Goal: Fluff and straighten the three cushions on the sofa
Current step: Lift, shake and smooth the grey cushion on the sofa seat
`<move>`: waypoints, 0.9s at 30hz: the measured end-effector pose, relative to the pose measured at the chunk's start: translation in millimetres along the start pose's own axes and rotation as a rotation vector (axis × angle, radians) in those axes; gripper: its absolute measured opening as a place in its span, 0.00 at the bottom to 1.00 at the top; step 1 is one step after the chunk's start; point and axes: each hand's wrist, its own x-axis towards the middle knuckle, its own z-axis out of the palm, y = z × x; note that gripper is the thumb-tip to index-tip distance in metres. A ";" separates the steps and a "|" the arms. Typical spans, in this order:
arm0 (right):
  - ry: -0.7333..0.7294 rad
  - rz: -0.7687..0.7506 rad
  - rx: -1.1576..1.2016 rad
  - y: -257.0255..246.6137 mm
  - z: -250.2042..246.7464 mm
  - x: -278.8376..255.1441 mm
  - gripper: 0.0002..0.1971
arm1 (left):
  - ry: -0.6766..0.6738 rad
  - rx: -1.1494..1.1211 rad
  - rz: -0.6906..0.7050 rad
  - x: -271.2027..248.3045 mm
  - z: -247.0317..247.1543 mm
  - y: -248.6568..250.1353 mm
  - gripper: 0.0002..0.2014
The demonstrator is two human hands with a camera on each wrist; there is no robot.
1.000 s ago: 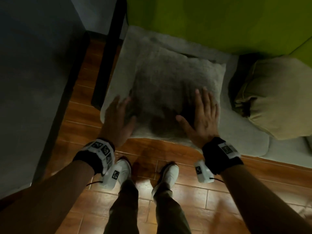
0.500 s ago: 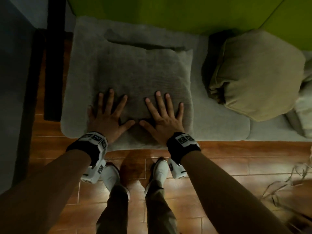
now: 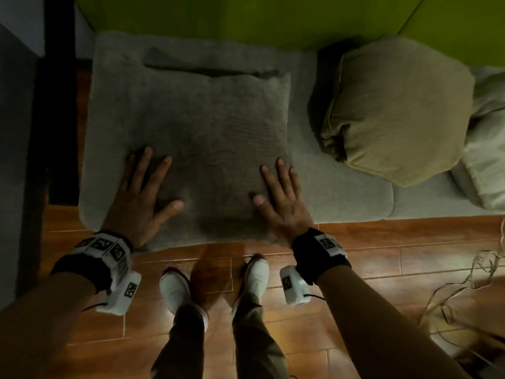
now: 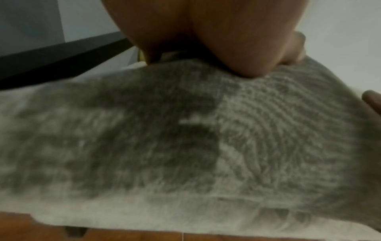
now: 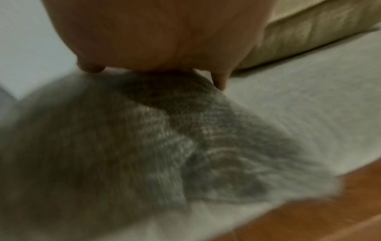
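The square grey knitted cushion [image 3: 207, 149] lies flat at the left end of the sofa's pale grey seat [image 3: 338, 192], its near edge at the seat's front. The left hand [image 3: 139, 198] and right hand [image 3: 281, 203] press flat on its near corners, fingers [image 3: 269, 177] straight and spread, gripping nothing. A plump olive-tan fabric cushion [image 3: 396, 110] stands just to the right, against the green backrest [image 3: 246, 15].

left hand [image 3: 138, 198]: flat, palm down, fingers spread straight | right hand [image 3: 284, 199]: flat, palm down, fingers straight, thumb out | forearms: extended forward, well apart
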 end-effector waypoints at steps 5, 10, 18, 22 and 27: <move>0.279 0.306 0.384 -21.3 -63.1 49.5 0.16 | 0.349 -0.272 -0.283 22.5 -53.2 22.1 0.20; -0.041 0.385 0.396 -11.0 -99.1 109.4 0.13 | 0.123 -0.452 -0.655 67.0 -70.5 -38.6 0.21; -0.118 0.539 0.420 -2.1 -80.5 114.0 0.16 | -0.004 -0.410 -0.694 80.7 -63.2 -51.1 0.28; -0.092 0.467 0.253 -0.6 -81.6 124.6 0.17 | -0.052 -0.374 -0.701 84.9 -66.4 -45.6 0.27; -0.075 0.412 -0.041 13.4 -92.8 129.5 0.15 | 0.001 -0.085 -0.688 84.3 -76.0 -40.9 0.17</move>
